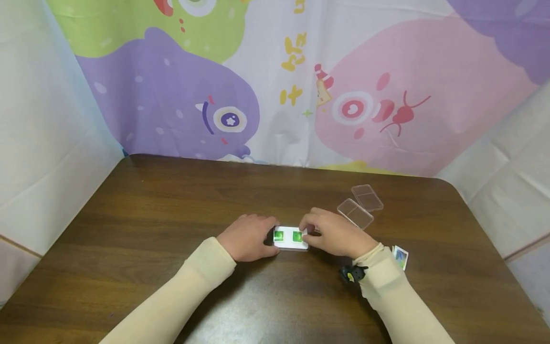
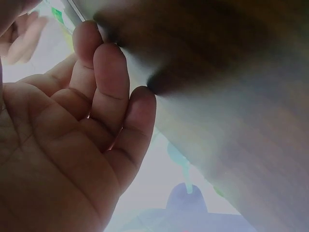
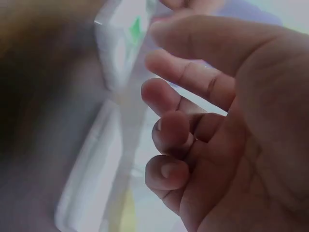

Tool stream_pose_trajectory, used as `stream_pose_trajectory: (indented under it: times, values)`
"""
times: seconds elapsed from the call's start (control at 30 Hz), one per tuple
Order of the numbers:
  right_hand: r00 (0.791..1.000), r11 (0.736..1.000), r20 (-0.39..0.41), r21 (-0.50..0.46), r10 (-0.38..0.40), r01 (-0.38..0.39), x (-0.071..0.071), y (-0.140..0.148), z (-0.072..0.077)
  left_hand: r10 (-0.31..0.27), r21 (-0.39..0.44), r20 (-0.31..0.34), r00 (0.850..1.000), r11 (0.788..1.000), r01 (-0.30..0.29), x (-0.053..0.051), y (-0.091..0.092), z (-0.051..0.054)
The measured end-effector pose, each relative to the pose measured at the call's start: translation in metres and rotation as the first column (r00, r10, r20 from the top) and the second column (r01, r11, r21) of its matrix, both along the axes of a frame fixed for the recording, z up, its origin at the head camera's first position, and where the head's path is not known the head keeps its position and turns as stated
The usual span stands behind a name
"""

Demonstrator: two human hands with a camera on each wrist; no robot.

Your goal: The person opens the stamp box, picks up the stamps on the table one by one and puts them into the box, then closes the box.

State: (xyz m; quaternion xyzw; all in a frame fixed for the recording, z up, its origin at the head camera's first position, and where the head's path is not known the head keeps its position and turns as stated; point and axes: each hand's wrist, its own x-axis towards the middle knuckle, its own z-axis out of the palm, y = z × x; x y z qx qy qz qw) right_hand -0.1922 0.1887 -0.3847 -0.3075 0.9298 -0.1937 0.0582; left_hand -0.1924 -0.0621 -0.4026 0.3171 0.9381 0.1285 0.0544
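A small flat rectangular case (image 1: 289, 244), white inside with a pale rim, lies on the table between both hands. Two square green picture cards, a left one (image 1: 279, 236) and a right one (image 1: 297, 236), lie in it side by side. My left hand (image 1: 250, 237) grips the case's left end, thumb at the near side and index finger at the far side. In the left wrist view the other fingertips (image 2: 112, 65) rest on the tabletop. At the right end, my right hand (image 1: 337, 232) has its fingertips over the right card's edge; in the right wrist view thumb and index finger stand apart.
Two clear plastic case parts, one nearer (image 1: 355, 213) and one farther (image 1: 367, 197), lie overlapping beyond my right hand. A few small picture cards (image 1: 400, 257) lie by the right sleeve. Behind the wooden table (image 1: 180, 191) hangs a cartoon-printed cloth (image 1: 283, 134).
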Motion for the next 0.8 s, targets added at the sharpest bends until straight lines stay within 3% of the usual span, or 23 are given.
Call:
stream_pose_trajectory:
  times: [0.13,0.23,0.33,0.53,0.8]
  values:
    - [0.996,0.997,-0.049,-0.03,-0.079,0.078,-0.005,0.017,0.01,-0.007,0.002,-0.006,1.0,1.0,0.007,0.0,0.0,0.0]
    - [0.982,0.984,-0.058,0.012,-0.178,0.179,-0.007,0.031,0.015,-0.009,0.007,-0.005,1.0,1.0,0.009,0.001,0.0,0.001]
    - [0.974,0.971,-0.047,0.076,-0.224,0.227,-0.009,0.04,0.014,-0.006,0.006,-0.001,1.0,1.0,0.006,0.001,0.0,0.002]
    - [0.971,0.965,-0.015,0.115,-0.237,0.237,-0.011,0.044,0.004,-0.005,0.006,0.003,1.0,1.0,0.005,0.001,-0.001,0.002]
    - [0.978,0.968,-0.077,0.15,-0.192,0.202,-0.011,0.042,-0.003,-0.004,0.001,0.002,1.0,1.0,0.004,0.0,0.0,0.001]
